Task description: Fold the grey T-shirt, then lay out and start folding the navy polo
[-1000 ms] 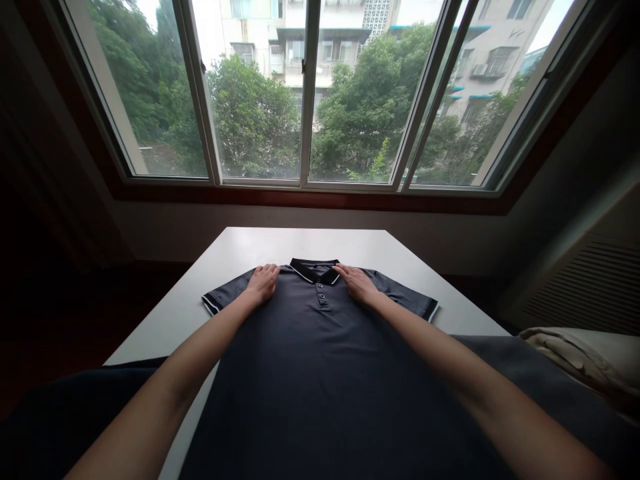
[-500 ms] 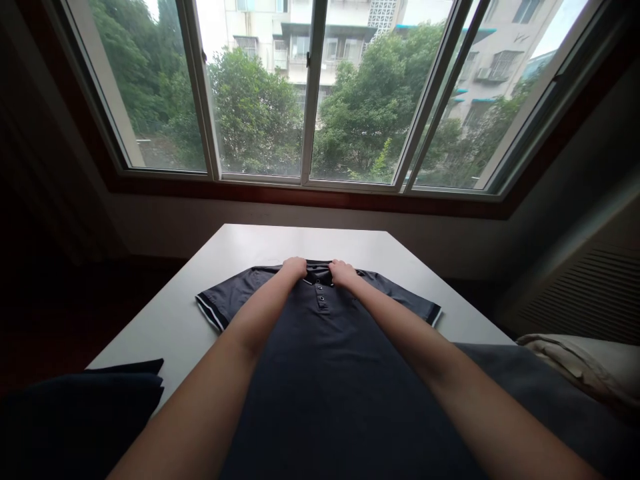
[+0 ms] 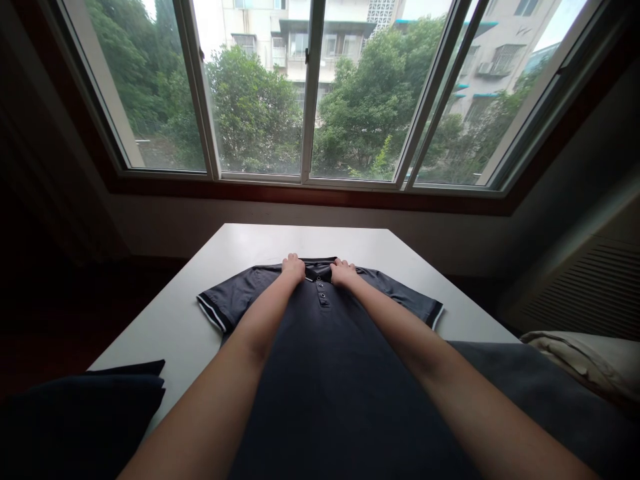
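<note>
A dark grey polo shirt [image 3: 340, 373] lies spread front side up, its collar at the far end and its short sleeves out to both sides. White and black bands edge the sleeve cuffs, and a short buttoned placket runs down from the neck. My left hand [image 3: 293, 267] is closed on the left side of the collar. On the collar's right side, my right hand [image 3: 343, 272] grips the fabric with its fingers curled. The fingertips of both hands are partly hidden in the cloth. My forearms stretch over the shirt's body and cover part of it.
Beneath the shirt is a white table [image 3: 300, 239]. Dark folded cloth [image 3: 85, 413] lies at the left front corner. Grey fabric [image 3: 510, 380] and a cream-coloured cloth [image 3: 585, 357] are at the right. A window [image 3: 307, 180] stands beyond the table.
Both hands stay at the collar. My left hand has shifted up slightly, and its fingers show more. The collar's back edge and the neckline have changed shape a little.
</note>
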The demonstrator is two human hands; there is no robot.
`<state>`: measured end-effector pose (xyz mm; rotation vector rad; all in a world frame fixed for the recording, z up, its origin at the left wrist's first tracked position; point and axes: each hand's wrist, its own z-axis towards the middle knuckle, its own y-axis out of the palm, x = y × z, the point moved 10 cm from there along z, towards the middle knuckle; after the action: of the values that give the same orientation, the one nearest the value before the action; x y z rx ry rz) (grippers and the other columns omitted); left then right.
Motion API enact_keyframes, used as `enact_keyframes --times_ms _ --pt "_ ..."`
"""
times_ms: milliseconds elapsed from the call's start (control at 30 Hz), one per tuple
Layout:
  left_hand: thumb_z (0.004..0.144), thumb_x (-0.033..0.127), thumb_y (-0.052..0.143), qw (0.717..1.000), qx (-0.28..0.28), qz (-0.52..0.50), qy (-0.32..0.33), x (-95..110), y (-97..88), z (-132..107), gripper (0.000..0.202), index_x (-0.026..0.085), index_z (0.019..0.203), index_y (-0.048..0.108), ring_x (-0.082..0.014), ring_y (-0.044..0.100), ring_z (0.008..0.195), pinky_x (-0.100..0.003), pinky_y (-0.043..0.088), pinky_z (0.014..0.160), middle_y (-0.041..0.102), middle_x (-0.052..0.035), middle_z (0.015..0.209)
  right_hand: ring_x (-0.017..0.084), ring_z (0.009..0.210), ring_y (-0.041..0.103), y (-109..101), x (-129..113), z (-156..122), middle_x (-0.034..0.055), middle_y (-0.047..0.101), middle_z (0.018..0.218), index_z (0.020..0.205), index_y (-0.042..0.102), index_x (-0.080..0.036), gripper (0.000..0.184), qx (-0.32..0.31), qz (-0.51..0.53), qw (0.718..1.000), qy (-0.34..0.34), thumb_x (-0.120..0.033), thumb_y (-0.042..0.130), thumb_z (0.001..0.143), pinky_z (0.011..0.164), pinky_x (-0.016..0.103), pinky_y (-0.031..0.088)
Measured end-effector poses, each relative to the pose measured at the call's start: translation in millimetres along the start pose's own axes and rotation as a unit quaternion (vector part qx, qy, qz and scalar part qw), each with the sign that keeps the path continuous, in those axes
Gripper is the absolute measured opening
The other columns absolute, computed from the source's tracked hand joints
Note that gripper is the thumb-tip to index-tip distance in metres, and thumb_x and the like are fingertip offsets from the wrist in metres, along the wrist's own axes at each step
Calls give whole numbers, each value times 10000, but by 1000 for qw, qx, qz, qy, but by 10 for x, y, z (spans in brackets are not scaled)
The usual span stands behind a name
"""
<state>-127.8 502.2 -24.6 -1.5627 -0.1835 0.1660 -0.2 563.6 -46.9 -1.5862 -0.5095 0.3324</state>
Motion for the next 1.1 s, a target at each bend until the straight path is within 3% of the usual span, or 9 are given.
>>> enact_keyframes --times_ms 167,400,500,600,667,733,900,1000,1100 --pt "860 176 483 1000 15 -13 -7 -17 63 44 384 108 1214 613 -305 427 1235 -415 401 1011 491 -208 1321 308 1302 370 21 12 5 166 394 1449 1327 508 -149 472 21 17 1000 12 -145 421 863 1061 492 283" --pt "913 124 341 996 61 -59 -17 -72 107 -148 463 118 1367 435 -267 376 1312 -412 320 1080 439 -177 1415 259 1297 398 -54 32 -237 159 448 1425 1387 436 -134 487 87 53 995 16 -133 296 921 1094 393 256" --pt "955 202 307 994 67 -84 -29 -61 128 -244 465 119 1406 384 -255 353 1354 -395 301 1107 407 -166 1472 247 1289 430 -78 12 -324 162 487 1404 1424 393 -111 501 89 70 993 19 -159 313 932 1088 347 281" --pt "976 350 322 992 57 -106 -47 -23 148 -420 544 97 1458 311 -278 287 1417 -422 260 1145 284 -179 1555 247 1352 389 -89 -52 -471 178 393 1494 1489 285 -89 544 83 84 993 23 -218 313 961 1107 351 281" --pt "972 429 343 992 43 -118 -29 63 141 -657 613 93 1480 272 -298 233 1446 -467 221 1165 201 -187 1584 273 1397 336 -73 -119 -699 205 301 1543 1500 254 -67 583 73 93 993 19 -289 346 969 1125 401 278" --pt "969 482 352 991 26 -126 49 252 103 -1030 646 112 1491 261 -300 179 1466 -515 169 1178 166 -175 1595 291 1427 287 -62 -258 -1079 203 250 1565 1498 277 -84 620 59 105 992 -28 -339 415 951 1145 463 257" --pt "971 496 386 953 -5 -129 274 632 -63 -2370 630 185 1503 258 -240 128 1482 -516 103 1201 175 -117 1598 237 1470 188 -271 -665 -2541 35 231 1593 1515 265 -311 635 80 166 943 -278 -319 490 922 1199 515 156" --pt "967 497 407 939 -26 -143 311 610 -50 -2948 635 216 1514 250 -241 160 1476 -515 134 1202 207 -101 1590 259 1442 272 -249 -624 -3165 12 303 1565 1508 256 -386 633 77 212 928 -297 -353 509 929 1177 551 241" --pt "980 450 394 940 -27 -155 302 535 5 -3187 580 258 1514 269 -246 204 1465 -507 178 1196 231 -75 1586 271 1409 343 -70 -555 -3456 43 354 1539 1482 342 -359 573 70 229 933 -270 -391 509 935 1157 543 307"
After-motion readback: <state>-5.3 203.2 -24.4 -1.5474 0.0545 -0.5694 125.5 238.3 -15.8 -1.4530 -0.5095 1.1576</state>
